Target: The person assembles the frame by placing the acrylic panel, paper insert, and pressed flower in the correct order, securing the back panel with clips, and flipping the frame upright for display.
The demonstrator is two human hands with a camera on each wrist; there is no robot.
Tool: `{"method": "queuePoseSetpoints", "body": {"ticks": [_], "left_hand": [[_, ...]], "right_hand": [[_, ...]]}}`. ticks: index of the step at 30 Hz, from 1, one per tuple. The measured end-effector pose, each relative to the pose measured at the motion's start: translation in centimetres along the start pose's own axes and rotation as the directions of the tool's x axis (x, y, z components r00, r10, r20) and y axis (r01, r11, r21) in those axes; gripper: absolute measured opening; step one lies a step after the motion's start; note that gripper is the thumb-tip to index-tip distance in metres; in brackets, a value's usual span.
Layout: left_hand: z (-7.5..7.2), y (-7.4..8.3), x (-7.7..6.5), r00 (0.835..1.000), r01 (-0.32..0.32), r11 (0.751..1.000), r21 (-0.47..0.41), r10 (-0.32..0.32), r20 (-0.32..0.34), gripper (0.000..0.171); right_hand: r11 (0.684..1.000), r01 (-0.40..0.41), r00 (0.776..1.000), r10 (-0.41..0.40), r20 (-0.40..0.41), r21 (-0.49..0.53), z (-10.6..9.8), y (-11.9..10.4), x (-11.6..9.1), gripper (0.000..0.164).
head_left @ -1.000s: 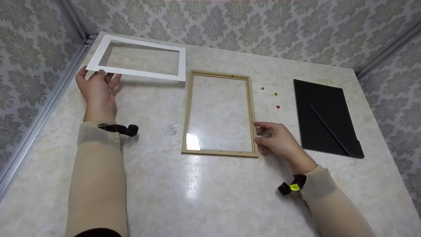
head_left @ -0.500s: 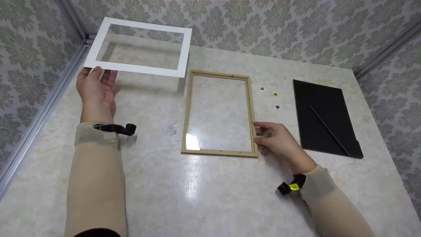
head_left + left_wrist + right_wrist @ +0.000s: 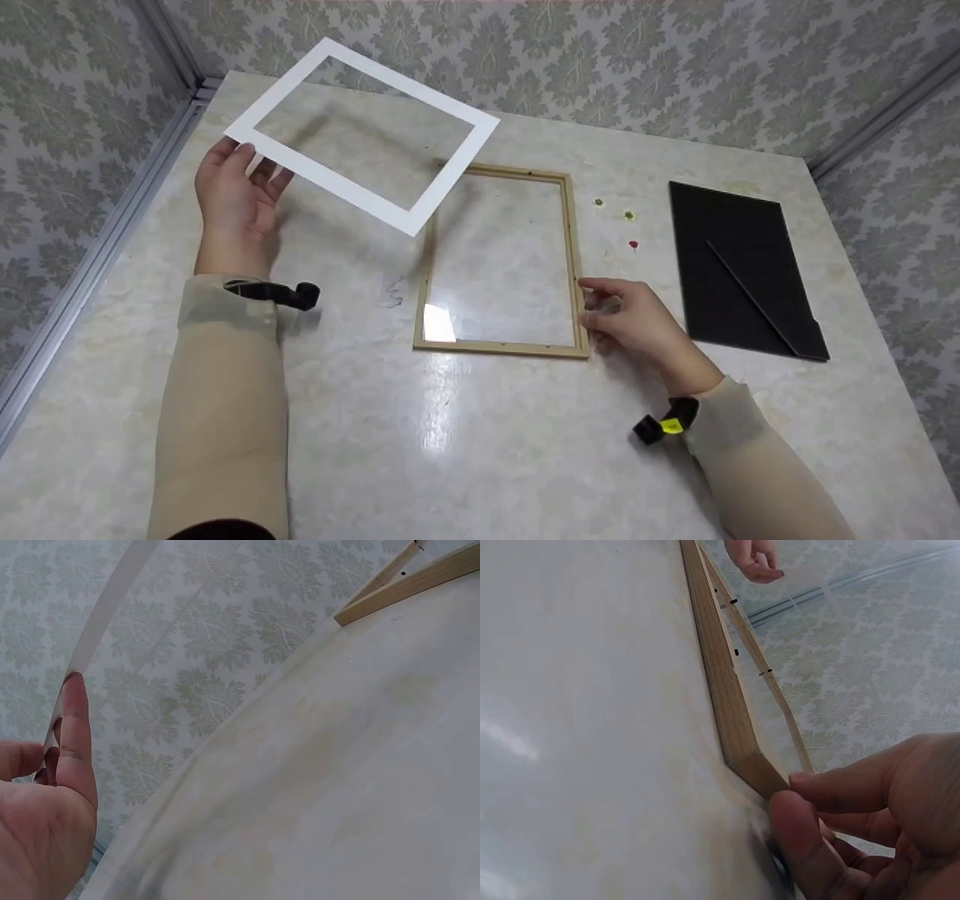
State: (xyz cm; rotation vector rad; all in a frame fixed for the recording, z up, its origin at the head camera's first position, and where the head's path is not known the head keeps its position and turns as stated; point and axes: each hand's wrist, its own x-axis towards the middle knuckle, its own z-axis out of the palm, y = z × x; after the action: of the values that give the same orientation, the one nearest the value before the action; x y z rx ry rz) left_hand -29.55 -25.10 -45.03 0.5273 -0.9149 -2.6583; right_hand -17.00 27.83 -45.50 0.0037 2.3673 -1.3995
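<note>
A white picture mat [image 3: 330,176], with a rectangular opening, is held raised and turned at an angle over the back left of the table. My left hand [image 3: 236,195] pinches it near its left corner. In the left wrist view the mat [image 3: 101,615] appears as a thin strip. The mat's lower right corner overlaps the upper left of a wooden picture frame [image 3: 574,240], which lies on the table with a clear pane inside. My right hand [image 3: 637,319] holds the frame's right side with thumb and forefinger; the right wrist view shows these fingertips at its edge [image 3: 731,712].
Two small pale flowers [image 3: 628,215] and a red one [image 3: 634,245] lie right of the frame. Farther right is a black backing board [image 3: 742,277] with a stand leg. Left of the frame lies a small clear piece with a wavy outline [image 3: 394,292]. Patterned walls [image 3: 600,67] enclose the table.
The left hand has lifted the white mat, then moved it right and rotated it clockwise, so that it partly covers the frame's corner. The right hand and the wooden frame have stayed put.
</note>
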Motion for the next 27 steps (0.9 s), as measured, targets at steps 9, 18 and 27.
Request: {"method": "queuePoseSetpoints", "body": {"ticks": [9,18,27], "left_hand": [[2.0,-2.4,-1.4,0.997,0.041,0.984,0.175,-0.051,0.058,0.023],[3.0,-4.8,-2.7,0.980,0.032,0.924,0.381,-0.104,0.171,0.027],[4.0,-6.2,-3.7,0.967,0.020,0.894,0.447,-0.131,0.220,0.030]], "right_hand": [[1.000,-0.005,1.000,0.005,0.006,0.015,-0.1,-0.1,-0.1,0.067],[1.000,-0.017,1.000,0.017,0.005,0.011,0.0,-0.1,0.0,0.067],[1.000,0.012,1.000,-0.012,0.011,0.018,-0.1,0.0,0.1,0.067]]}}
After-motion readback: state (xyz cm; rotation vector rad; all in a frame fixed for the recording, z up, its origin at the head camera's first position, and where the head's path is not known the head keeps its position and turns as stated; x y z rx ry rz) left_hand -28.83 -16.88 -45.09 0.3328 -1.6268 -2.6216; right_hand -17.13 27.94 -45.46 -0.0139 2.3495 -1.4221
